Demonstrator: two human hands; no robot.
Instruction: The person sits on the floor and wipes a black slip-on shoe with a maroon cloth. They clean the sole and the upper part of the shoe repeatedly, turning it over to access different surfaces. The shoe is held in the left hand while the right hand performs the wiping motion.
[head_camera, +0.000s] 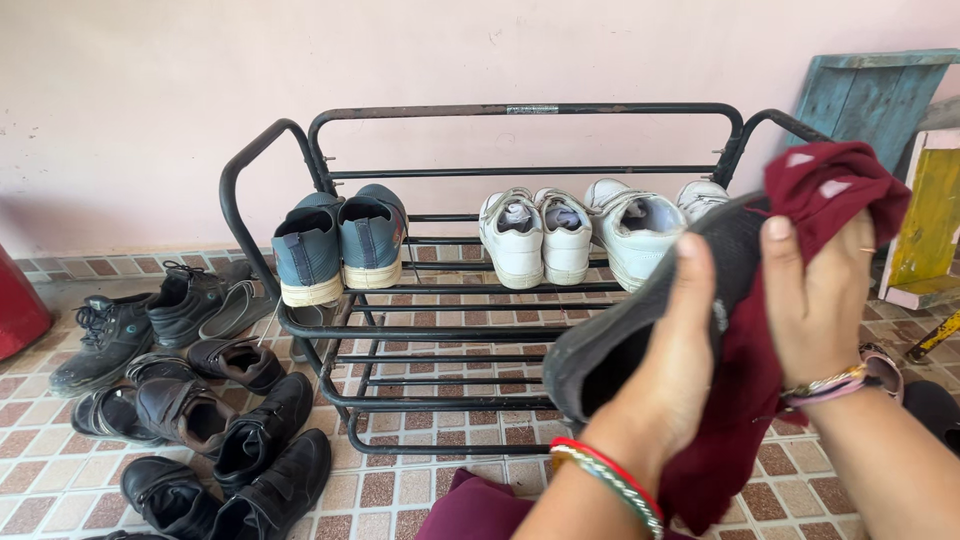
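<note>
Before us stands a black metal shoe rack (330, 330) with blue shoes (340, 245) and white shoes (580, 232) on its top shelf; black shoes (200, 420) lie heaped on the tiled floor beside it. Our left hand (672, 385) grips a dark shoe (640, 320), thumb pressed along its side. Our right hand (815, 295) presses a maroon cloth (820, 185) against it, fingers together.

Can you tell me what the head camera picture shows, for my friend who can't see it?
A person's left hand holds a dark grey shoe while the right hand presses a maroon cloth on it. Behind stands a black metal shoe rack with blue and white shoes; black shoes lie on the tiled floor.
</note>
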